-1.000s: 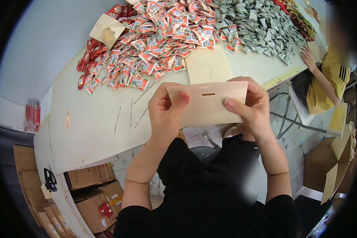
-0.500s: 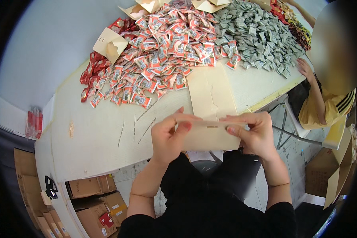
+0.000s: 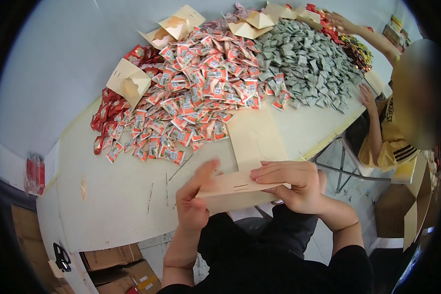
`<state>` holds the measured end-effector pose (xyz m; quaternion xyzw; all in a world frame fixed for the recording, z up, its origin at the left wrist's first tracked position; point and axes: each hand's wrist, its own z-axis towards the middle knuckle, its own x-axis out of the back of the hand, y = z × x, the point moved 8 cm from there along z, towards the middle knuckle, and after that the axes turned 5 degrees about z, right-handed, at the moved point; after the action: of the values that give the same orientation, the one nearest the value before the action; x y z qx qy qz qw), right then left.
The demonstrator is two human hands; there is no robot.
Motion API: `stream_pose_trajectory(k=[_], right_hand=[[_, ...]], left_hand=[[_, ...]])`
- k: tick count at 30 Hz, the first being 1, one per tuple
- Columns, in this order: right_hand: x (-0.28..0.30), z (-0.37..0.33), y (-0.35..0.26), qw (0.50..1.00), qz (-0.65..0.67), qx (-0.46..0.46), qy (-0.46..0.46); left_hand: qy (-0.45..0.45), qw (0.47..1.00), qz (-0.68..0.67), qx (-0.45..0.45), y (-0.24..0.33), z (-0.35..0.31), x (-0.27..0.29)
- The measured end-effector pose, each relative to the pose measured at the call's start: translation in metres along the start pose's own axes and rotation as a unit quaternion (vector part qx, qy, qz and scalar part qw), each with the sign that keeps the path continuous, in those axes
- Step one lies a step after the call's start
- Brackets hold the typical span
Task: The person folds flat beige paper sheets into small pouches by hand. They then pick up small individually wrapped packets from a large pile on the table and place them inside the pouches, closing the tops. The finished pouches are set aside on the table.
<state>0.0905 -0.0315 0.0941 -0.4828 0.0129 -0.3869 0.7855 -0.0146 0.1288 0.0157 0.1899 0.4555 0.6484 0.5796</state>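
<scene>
A cream cardboard box [image 3: 235,197] with a narrow slot in its top panel is held above the table's near edge, over my lap. My right hand [image 3: 294,183] grips its right end, fingers flat across the top and thumb at the near side. My left hand [image 3: 195,201] is beside the box's left end, its fingers stretched upward and partly smeared by motion; whether it touches the box is hard to tell. Behind the box, a flat cream cardboard sheet [image 3: 257,137] with a cut line lies on the table.
Piles of red-and-white sachets [image 3: 196,98], grey-green sachets [image 3: 304,63] and red packets [image 3: 108,110] cover the far table [image 3: 117,201]. Folded cream cartons [image 3: 130,81] rest on the heap. At the right, a person in a yellow shirt [image 3: 384,132] reaches over the table. Brown boxes [image 3: 115,257] sit below.
My left hand has left its grip on the box's top edge and moved down-left. My right fingers now lie over the top panel. The box is tipped, showing its top; the view has shifted.
</scene>
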Motion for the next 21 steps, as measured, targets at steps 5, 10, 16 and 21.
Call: stream_pose_trajectory(k=[5, 10, 16, 21], right_hand=[[-0.02, 0.026, -0.022, 0.988, -0.053, 0.089, -0.111], [-0.058, 0.051, -0.017, 0.968, -0.06, 0.109, -0.219], [-0.1, 0.121, -0.014, 0.941, 0.049, 0.078, -0.325], [-0.134, 0.317, 0.078, 0.978, -0.068, 0.025, -0.197]], left_hand=[[-0.003, 0.943, -0.212, 0.258, -0.008, -0.007, -0.011], [0.0, 0.948, -0.205, 0.245, 0.002, -0.01, 0.035], [0.144, 0.938, -0.081, 0.306, 0.013, -0.014, 0.082], [0.319, 0.921, 0.01, 0.223, 0.024, -0.049, 0.136]])
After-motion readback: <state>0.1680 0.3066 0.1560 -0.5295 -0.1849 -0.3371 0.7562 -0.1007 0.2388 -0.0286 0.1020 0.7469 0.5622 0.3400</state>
